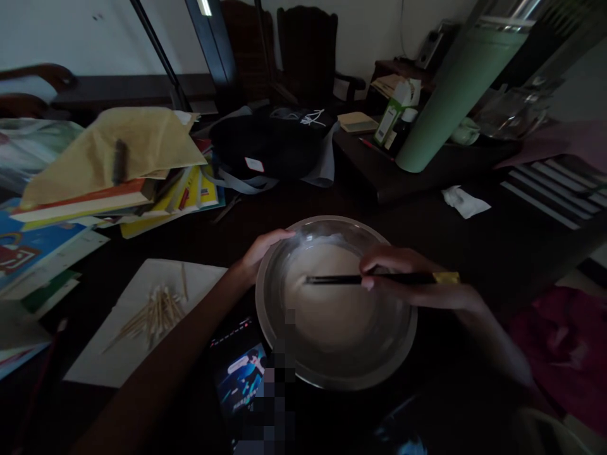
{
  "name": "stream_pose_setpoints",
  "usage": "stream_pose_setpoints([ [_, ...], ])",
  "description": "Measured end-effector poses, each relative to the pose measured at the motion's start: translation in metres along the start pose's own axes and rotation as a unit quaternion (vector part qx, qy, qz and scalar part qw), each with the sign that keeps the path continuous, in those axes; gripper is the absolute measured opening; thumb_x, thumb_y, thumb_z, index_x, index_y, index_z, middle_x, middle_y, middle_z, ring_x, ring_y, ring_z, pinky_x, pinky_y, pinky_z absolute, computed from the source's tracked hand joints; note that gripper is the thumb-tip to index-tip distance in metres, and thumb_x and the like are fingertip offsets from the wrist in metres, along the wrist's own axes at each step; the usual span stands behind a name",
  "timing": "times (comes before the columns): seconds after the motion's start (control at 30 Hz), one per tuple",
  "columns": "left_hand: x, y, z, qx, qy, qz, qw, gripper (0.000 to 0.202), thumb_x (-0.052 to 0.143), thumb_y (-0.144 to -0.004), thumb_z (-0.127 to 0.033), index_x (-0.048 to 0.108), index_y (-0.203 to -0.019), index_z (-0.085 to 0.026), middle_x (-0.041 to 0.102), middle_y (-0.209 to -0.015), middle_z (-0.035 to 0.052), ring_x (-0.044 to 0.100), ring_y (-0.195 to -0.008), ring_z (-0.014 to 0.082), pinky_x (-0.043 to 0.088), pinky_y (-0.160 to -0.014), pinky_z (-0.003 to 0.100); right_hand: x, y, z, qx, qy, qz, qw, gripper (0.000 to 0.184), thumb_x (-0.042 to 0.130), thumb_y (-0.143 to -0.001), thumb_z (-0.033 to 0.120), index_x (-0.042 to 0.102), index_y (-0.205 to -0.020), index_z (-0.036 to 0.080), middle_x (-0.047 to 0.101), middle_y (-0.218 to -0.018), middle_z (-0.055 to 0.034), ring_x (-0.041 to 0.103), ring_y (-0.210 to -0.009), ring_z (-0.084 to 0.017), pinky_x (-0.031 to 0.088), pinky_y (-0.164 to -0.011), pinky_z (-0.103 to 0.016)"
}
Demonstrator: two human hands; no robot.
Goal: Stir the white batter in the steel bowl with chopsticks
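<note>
Head view: a person's left hand (258,256) holds the rim of a metal bowl (351,373) at its far left side, while the right hand (398,272) closes its fingers around a pair of black chopsticks (334,280) with gold-colored ends. The bowl sits on a dark table (279,205), directly in front of the person, and contains a pale, cloudy liquid (327,316). The chopsticks lie almost level across the right half of the bowl, their tips at the liquid's surface, left of its middle; how deep they reach is too dim to tell.

Just beside the bowl, to its lower left, a phone (241,379) shows a lit screen, part of it masked by blocky squares. Farther left, a loose heap of cotton swabs (159,316) rests on a sheet of white paper (92,366), partly behind the left forearm. Beyond them stands a pile of books (90,205) topped by a brown envelope (161,139), with a black bag (270,142) to its right. A crumpled tissue (465,202) and a tall green bottle (459,101) occupy the right side.
</note>
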State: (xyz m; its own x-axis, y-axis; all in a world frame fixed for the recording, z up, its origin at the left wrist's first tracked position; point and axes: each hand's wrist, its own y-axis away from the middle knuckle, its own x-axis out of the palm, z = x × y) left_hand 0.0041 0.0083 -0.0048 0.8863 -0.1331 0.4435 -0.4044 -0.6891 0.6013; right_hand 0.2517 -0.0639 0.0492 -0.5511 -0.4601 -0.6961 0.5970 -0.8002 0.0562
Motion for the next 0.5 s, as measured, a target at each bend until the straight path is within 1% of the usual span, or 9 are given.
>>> stream_pose_setpoints([
  [0.07, 0.0, 0.0, 0.0, 0.005, -0.001, 0.007, 1.0, 0.023, 0.055, -0.077, -0.02, 0.066, -0.058, -0.013, 0.063, -0.051, 0.0008, 0.056, -0.046, 0.0091, 0.045, -0.052, 0.02, -0.009, 0.005, -0.002, 0.03, 0.017, -0.046, 0.998, 0.012, 0.049, -0.086, 0.032, 0.054, -0.086, 0.021, 0.059, -0.078, 0.0001, 0.055, -0.075, -0.011, 0.04, -0.068, -0.026],
  [0.1, -0.001, 0.0, 0.001, 0.007, -0.002, 0.011, 1.0, 0.022, 0.055, -0.076, -0.021, 0.067, -0.059, -0.013, 0.063, -0.052, 0.001, 0.057, -0.047, 0.0094, 0.045, -0.052, 0.02, -0.016, 0.009, -0.005, 0.039, 0.02, -0.055, 0.998, 0.013, 0.048, -0.087, 0.031, 0.054, -0.082, 0.02, 0.057, -0.072, 0.0009, 0.054, -0.07, -0.01, 0.039, -0.066, -0.026],
  [0.17, -0.002, 0.0, 0.001, 0.008, -0.004, 0.016, 1.0, 0.021, 0.056, -0.075, -0.022, 0.067, -0.061, -0.013, 0.064, -0.053, 0.0013, 0.057, -0.048, 0.0097, 0.046, -0.053, 0.02, -0.027, 0.016, -0.009, 0.032, 0.011, -0.034, 0.999, 0.017, 0.047, -0.087, 0.029, 0.052, -0.074, 0.019, 0.053, -0.064, 0.0018, 0.051, -0.064, -0.009, 0.039, -0.063, -0.025],
  [0.23, -0.002, 0.0, 0.001, 0.005, -0.004, 0.017, 1.0, 0.02, 0.056, -0.076, -0.023, 0.068, -0.063, -0.012, 0.064, -0.054, 0.0017, 0.059, -0.05, 0.0102, 0.047, -0.055, 0.021, -0.03, 0.017, -0.011, 0.006, -0.013, 0.022, 1.0, 0.021, 0.046, -0.088, 0.03, 0.052, -0.071, 0.018, 0.052, -0.063, 0.0019, 0.051, -0.06, -0.008, 0.04, -0.06, -0.024],
  [0.3, -0.002, -0.001, 0.001, 0.004, -0.002, 0.016, 1.0, 0.021, 0.055, -0.076, -0.022, 0.068, -0.064, -0.011, 0.065, -0.055, 0.0016, 0.059, -0.05, 0.0099, 0.047, -0.056, 0.021, -0.023, 0.013, -0.009, -0.019, -0.031, 0.073, 0.997, 0.021, 0.046, -0.087, 0.032, 0.053, -0.074, 0.018, 0.054, -0.064, 0.002, 0.051, -0.058, -0.007, 0.041, -0.057, -0.023],
  [0.37, -0.002, -0.001, 0.001, 0.0, 0.002, 0.016, 1.0, 0.022, 0.054, -0.077, -0.022, 0.068, -0.063, -0.012, 0.065, -0.055, 0.0016, 0.059, -0.05, 0.0098, 0.047, -0.056, 0.021, -0.011, 0.006, -0.005, -0.026, -0.028, 0.083, 0.996, 0.018, 0.049, -0.086, 0.035, 0.055, -0.079, 0.019, 0.057, -0.07, 0.0016, 0.054, -0.063, -0.008, 0.042, -0.059, -0.022],
  [0.43, -0.002, -0.001, 0.001, -0.003, 0.004, 0.013, 1.0, 0.022, 0.053, -0.077, -0.02, 0.067, -0.062, -0.012, 0.065, -0.054, 0.0013, 0.058, -0.048, 0.0095, 0.046, -0.055, 0.02, -0.002, 0.001, -0.001, -0.015, -0.011, 0.054, 0.998, 0.016, 0.052, -0.084, 0.036, 0.055, -0.084, 0.02, 0.059, -0.08, 0.0008, 0.055, -0.075, -0.01, 0.042, -0.067, -0.024],
  [0.5, -0.001, -0.001, 0.0, -0.005, 0.003, 0.015, 1.0, 0.023, 0.052, -0.077, -0.02, 0.067, -0.061, -0.012, 0.064, -0.053, 0.0012, 0.057, -0.048, 0.0093, 0.045, -0.054, 0.02, -0.002, 0.0, -0.001, 0.015, 0.013, 0.002, 1.0, 0.015, 0.052, -0.084, 0.036, 0.055, -0.087, 0.021, 0.059, -0.085, 0.0002, 0.055, -0.081, -0.011, 0.04, -0.073, -0.026],
])
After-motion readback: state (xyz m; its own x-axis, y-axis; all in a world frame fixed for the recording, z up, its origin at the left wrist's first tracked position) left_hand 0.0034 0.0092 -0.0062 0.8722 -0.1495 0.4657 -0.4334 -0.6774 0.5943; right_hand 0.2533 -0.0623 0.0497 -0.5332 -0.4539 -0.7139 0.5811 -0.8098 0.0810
